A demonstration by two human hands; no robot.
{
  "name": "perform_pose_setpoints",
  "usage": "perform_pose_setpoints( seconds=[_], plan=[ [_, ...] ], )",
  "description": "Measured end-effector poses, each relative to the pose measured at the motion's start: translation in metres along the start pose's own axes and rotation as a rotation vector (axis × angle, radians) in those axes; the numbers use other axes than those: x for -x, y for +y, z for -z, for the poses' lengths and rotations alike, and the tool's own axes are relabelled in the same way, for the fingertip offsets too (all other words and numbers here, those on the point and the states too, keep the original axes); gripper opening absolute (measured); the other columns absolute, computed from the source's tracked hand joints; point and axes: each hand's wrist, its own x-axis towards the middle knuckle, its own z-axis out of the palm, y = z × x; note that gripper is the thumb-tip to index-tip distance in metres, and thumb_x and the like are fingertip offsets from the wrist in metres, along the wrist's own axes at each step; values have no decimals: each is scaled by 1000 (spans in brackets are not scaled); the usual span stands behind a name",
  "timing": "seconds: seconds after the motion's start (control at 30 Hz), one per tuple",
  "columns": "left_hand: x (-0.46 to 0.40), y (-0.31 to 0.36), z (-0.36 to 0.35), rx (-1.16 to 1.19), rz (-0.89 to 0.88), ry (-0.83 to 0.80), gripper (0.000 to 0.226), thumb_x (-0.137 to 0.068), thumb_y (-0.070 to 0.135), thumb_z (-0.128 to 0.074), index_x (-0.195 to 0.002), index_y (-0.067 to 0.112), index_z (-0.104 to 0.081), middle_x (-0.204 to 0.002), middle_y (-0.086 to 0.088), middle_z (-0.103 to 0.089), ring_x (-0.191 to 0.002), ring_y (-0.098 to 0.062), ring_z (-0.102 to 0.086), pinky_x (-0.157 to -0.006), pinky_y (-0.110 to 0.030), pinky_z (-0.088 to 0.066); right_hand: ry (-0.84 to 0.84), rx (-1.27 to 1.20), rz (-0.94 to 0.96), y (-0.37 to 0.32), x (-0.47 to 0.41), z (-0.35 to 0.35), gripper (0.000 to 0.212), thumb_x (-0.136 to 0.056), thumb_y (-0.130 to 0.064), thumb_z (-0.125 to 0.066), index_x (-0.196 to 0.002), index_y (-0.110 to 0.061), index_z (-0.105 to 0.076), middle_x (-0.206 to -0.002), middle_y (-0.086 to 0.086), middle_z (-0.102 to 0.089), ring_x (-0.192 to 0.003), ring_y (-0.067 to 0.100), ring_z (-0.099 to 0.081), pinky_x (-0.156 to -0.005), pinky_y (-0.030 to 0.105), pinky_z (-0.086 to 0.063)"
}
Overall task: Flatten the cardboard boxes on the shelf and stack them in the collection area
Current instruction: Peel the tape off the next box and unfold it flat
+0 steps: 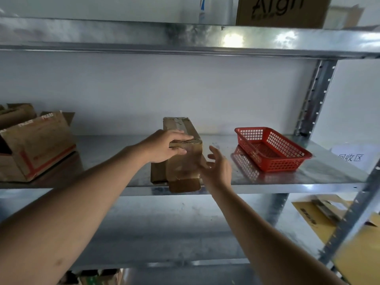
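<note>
A small brown cardboard box with tape along its top stands in the middle of the metal shelf. Its front flap hangs open over the shelf's front edge. My left hand grips the box's near top edge, fingers on top and thumb against the front face. My right hand hovers at the box's right side with its fingers spread, touching or almost touching the front flap. A larger open box with red print sits at the left end of the shelf, with another box behind it.
A red plastic basket stands right of the small box. A white paper label lies at the shelf's right end. The upper shelf carries a printed carton. Flat yellow cardboard lies lower right behind a metal upright.
</note>
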Motion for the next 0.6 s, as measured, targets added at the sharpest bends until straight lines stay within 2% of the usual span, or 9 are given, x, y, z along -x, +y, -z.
perform_pose_setpoints(
  seconds=[0.03, 0.13, 0.23, 0.33, 0.47, 0.6],
  plan=[
    [1, 0, 2, 6, 1, -12, 60, -93, 37, -74, -147, 48, -51, -164, 9, -37, -153, -20, -31, -120, -35, -19, -5, -55, 53, -5, 0, 4, 63, -91, -38, -78, -148, -25, -53, -129, -2, -69, -111, 14, -68, -96, 38, -58],
    [9, -4, 11, 43, -34, -37, 59, -89, 38, -78, -142, 49, -55, -162, 12, -40, -152, -11, -30, -121, -28, -17, -46, -98, 224, -14, -3, 14, 50, -86, -20, -83, -133, -27, -69, -98, -16, -74, -83, -9, -70, -77, 14, -58],
    [14, -7, 18, 36, -42, -43, 61, -86, 39, -82, -139, 51, -57, -159, 15, -43, -150, -7, -32, -122, -29, -21, -73, -65, 319, -17, -7, 20, 45, -78, -18, -88, -120, -28, -77, -83, -20, -73, -79, -8, -70, -75, 10, -55],
    [16, -8, 21, 25, -42, -48, 61, -84, 43, -83, -137, 55, -57, -158, 18, -44, -148, -3, -33, -120, -24, -22, -110, -116, 304, -17, -12, 25, 46, -74, -13, -90, -117, -24, -79, -87, -11, -79, -79, -3, -72, -80, 17, -56],
    [18, -10, 19, 58, -34, -55, 59, -84, 44, -82, -136, 58, -56, -158, 21, -42, -145, 5, -29, -118, -24, -17, -150, -326, 174, -12, -13, 29, 31, -79, -3, -85, -109, -11, -81, -93, 1, -81, -87, 12, -77, -91, 36, -62],
    [21, -10, 18, 86, -26, -61, 57, -82, 49, -80, -130, 65, -54, -158, 23, -41, -141, 8, -25, -117, -28, -15, -122, -424, 111, -10, -8, 25, 20, -84, 0, -82, -101, -9, -81, -92, 2, -81, -85, 16, -78, -88, 41, -63]
  ],
)
